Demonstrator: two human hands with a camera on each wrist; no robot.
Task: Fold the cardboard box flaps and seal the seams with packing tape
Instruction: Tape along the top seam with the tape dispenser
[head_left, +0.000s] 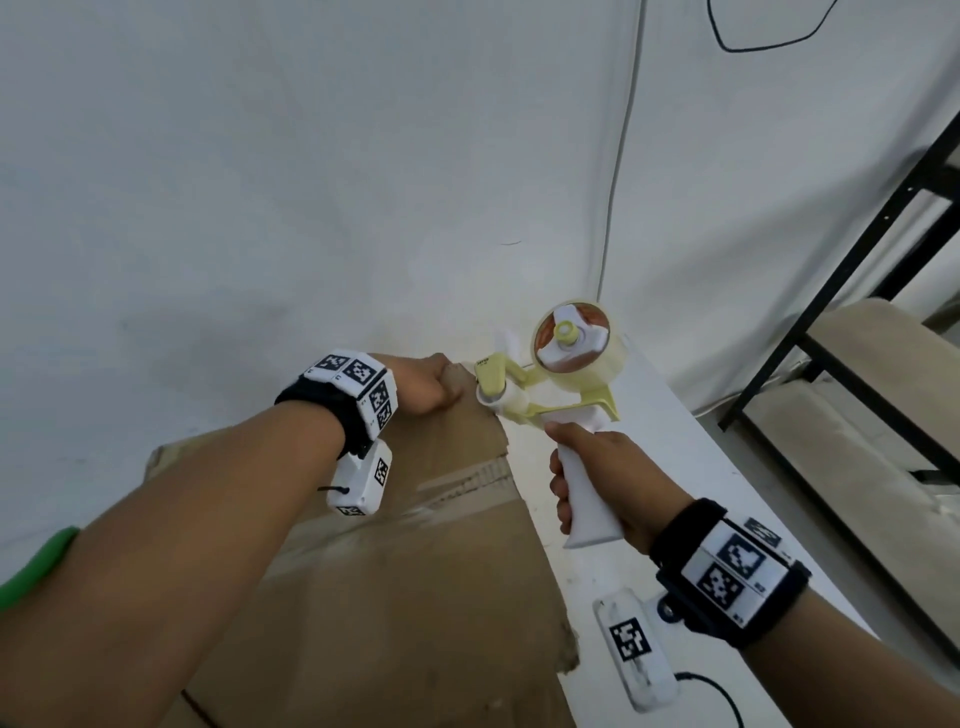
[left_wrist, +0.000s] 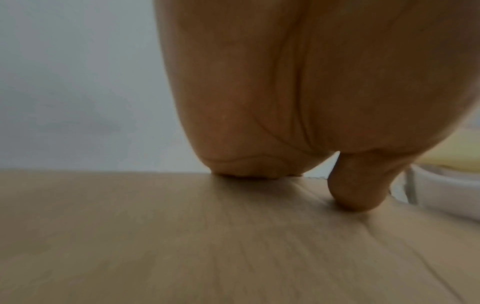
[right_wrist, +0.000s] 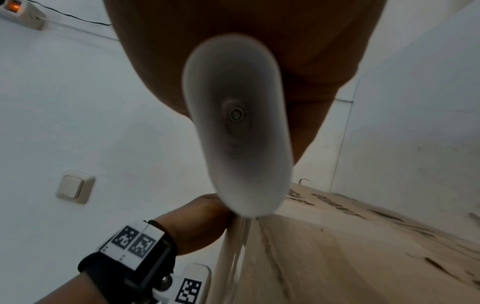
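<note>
A brown cardboard box (head_left: 415, 571) lies with its flaps down on a white table. My left hand (head_left: 428, 389) holds its far top corner. In the left wrist view the thumb (left_wrist: 348, 195) presses on the top face (left_wrist: 182, 236) and the fingers go over the far edge, out of sight. My right hand (head_left: 608, 462) grips the white handle (right_wrist: 233, 123) of a yellow tape dispenser (head_left: 566, 364). Its roller touches the box's far right corner beside the left hand (right_wrist: 197, 226). A clear strip of tape (right_wrist: 233, 251) runs along the box (right_wrist: 337, 257).
A white wall stands close behind the box, with a cable (head_left: 618, 171) running down it. The table (head_left: 675, 467) continues to the right of the box. A black metal shelf frame (head_left: 831, 312) stands at the far right. A wall switch (right_wrist: 74, 187) is on the wall.
</note>
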